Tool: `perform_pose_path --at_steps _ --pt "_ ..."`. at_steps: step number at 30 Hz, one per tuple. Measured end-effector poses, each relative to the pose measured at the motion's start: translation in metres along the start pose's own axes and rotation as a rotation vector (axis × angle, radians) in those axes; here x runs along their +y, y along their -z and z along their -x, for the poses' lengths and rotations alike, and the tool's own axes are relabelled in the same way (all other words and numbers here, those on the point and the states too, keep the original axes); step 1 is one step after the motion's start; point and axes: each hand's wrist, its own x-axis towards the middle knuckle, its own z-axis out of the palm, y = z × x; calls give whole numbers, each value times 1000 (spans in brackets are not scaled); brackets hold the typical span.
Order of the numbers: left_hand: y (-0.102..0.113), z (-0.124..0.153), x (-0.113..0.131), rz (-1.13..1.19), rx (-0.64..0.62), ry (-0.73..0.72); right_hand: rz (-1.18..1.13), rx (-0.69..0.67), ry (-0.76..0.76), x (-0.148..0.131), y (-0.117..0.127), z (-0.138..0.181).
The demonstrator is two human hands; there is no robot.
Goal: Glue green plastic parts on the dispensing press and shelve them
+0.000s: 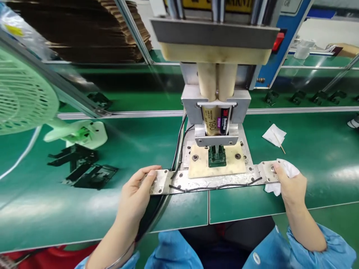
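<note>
A metal bar (pixel 213 182) lies across the green table in front of a press machine (pixel 215 45). My left hand (pixel 137 194) rests on the bar's left end, thumb pressing the button there, fingers curled. My right hand (pixel 290 186) presses its thumb on the button at the bar's right end and holds a white cloth (pixel 288 172). A dark green part (pixel 217 156) sits on the cream fixture plate (pixel 202 164) under a twin adhesive cartridge (pixel 216 121).
A pale green fan (pixel 25 93) stands at the left. Black plastic parts (pixel 84 168) lie on the table beside it. A white wipe with a swab (pixel 275 135) lies right of the machine. More black parts (pixel 316 97) sit on the far conveyor.
</note>
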Motion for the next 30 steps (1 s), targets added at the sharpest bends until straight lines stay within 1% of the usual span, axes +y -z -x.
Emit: perform_pose_path --at_steps 5,7,8,10,11,12,13,14,17,20,22,23,25,27,30 --pt "2 0 -3 -28 -14 5 10 -14 -13 4 1 2" --pt "3 2 3 -138 3 -25 23 -21 -25 5 2 2" --pt "3 4 9 -236 36 -81 31 -23 -31 6 2 2" --pt "1 8 23 -440 131 -262 43 -29 -41 5 3 3" --pt "-1 10 32 -505 168 -351 43 -32 -45 4 3 3" --pt "-5 12 42 -532 171 -414 39 -35 -50 3 3 3" --pt "-10 14 51 -523 133 -442 33 -36 -57 1 3 4" --pt "-17 14 61 -491 61 -437 26 -36 -61 0 3 4" --pt "-44 10 83 -376 -255 -365 18 -31 -86 0 3 3" --pt "-71 -2 93 -322 -525 -292 11 -36 -112 3 3 2" --pt "-85 -9 95 -262 -648 -264 -2 -48 -110 5 2 1" --pt "-90 -12 96 -209 -691 -260 -11 -56 -105 6 2 1" --pt "-94 -14 98 -83 -740 -245 -15 -68 -96 6 3 1" --pt "-92 -12 100 -18 -746 -183 -9 -69 -89 6 3 1" --pt "-84 -5 102 -49 -719 -61 -15 -61 -74 4 2 0"
